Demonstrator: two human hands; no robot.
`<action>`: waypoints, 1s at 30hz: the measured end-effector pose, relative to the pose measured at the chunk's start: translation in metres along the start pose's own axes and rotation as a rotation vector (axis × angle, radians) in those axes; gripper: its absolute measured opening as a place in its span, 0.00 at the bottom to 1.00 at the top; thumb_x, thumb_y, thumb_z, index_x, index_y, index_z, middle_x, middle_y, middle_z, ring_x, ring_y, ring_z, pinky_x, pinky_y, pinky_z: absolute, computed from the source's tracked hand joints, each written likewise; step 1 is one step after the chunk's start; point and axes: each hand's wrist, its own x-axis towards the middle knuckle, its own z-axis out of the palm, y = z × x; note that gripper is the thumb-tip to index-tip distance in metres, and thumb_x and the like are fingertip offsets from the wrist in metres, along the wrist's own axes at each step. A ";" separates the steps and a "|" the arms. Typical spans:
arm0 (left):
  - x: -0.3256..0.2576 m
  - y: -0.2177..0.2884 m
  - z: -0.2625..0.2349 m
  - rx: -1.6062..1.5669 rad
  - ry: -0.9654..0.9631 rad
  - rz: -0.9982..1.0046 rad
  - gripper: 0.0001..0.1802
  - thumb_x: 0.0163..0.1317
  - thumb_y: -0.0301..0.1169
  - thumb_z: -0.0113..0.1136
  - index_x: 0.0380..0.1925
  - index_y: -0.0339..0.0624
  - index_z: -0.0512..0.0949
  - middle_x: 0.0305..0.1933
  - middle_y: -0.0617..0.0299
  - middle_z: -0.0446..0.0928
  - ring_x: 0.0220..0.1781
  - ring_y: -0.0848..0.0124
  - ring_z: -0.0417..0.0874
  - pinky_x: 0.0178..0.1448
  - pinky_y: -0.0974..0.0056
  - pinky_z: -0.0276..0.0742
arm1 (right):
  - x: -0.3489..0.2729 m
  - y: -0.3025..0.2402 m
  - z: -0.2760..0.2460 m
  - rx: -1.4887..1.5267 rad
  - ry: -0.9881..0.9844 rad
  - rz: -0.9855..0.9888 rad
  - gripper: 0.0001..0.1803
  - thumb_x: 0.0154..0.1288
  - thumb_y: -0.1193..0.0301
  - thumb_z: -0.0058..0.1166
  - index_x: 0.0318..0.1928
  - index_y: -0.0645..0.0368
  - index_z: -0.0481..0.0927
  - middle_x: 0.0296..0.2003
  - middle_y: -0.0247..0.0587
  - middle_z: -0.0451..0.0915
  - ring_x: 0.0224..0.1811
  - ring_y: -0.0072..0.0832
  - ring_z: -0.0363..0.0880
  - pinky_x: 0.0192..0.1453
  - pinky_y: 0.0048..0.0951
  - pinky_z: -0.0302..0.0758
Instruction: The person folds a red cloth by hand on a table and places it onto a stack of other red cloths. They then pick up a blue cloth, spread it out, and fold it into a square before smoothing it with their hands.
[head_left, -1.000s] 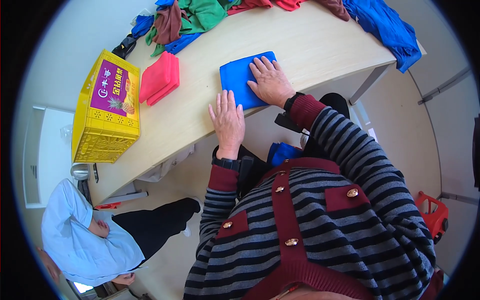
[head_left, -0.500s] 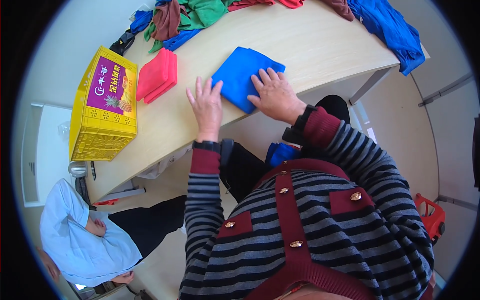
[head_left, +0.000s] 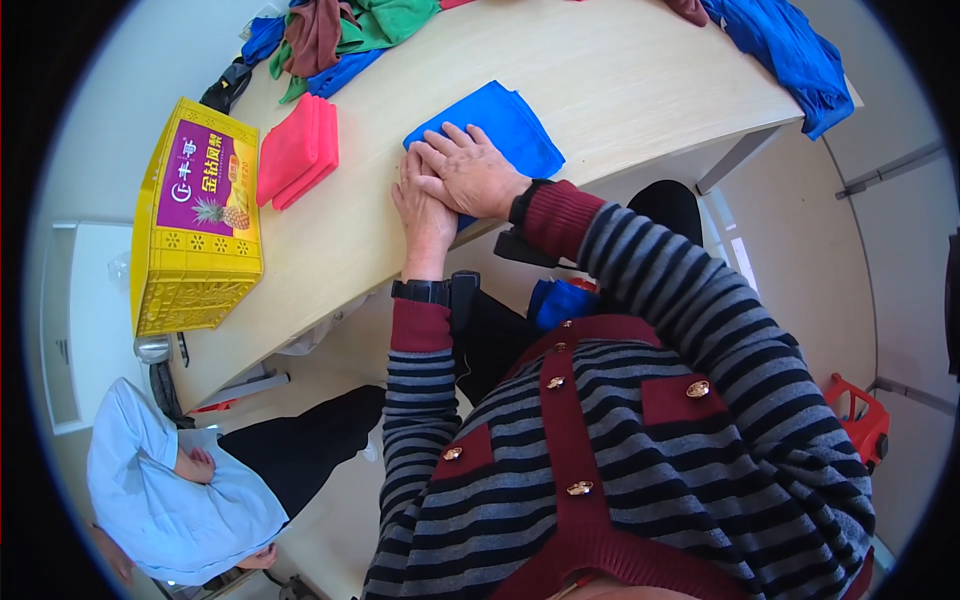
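Observation:
A folded blue cloth (head_left: 515, 130) lies flat near the table's front edge. My right hand (head_left: 472, 170) rests on its left part, fingers stretched out and partly over the other hand. My left hand (head_left: 423, 205) lies flat along the cloth's left side, its fingers partly hidden under the right one. Neither hand grips the cloth. To the left are folded red cloths (head_left: 298, 152), stacked on one another.
A yellow crate (head_left: 200, 285) stands at the table's left end. Loose green cloths (head_left: 390, 22), brown and blue ones lie along the far edge, and a blue cloth (head_left: 780, 60) hangs over the right corner. A person in a light blue shirt (head_left: 180, 500) sits lower left.
My right hand has slid left across the blue cloth and now overlaps the left hand. The left hand has moved slightly right and down. The view has shifted a little.

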 end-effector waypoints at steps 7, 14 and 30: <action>-0.008 -0.006 -0.010 0.158 -0.090 -0.018 0.34 0.77 0.48 0.41 0.77 0.45 0.57 0.83 0.55 0.51 0.83 0.51 0.51 0.80 0.36 0.44 | 0.003 0.020 0.003 -0.130 -0.160 0.042 0.34 0.78 0.46 0.37 0.73 0.54 0.68 0.74 0.46 0.64 0.80 0.45 0.55 0.81 0.51 0.49; -0.007 0.002 -0.012 0.164 -0.102 -0.010 0.32 0.79 0.47 0.37 0.76 0.44 0.58 0.83 0.54 0.51 0.82 0.50 0.52 0.80 0.35 0.45 | -0.004 0.048 -0.011 -0.274 -0.142 0.151 0.34 0.79 0.47 0.36 0.75 0.53 0.65 0.76 0.42 0.61 0.81 0.43 0.53 0.82 0.50 0.48; 0.005 0.003 -0.032 0.266 0.035 -0.003 0.28 0.76 0.42 0.46 0.70 0.41 0.66 0.75 0.51 0.66 0.77 0.50 0.63 0.77 0.35 0.52 | -0.008 0.054 -0.013 -0.376 -0.151 0.232 0.34 0.81 0.47 0.32 0.76 0.52 0.63 0.77 0.39 0.60 0.80 0.44 0.55 0.80 0.50 0.54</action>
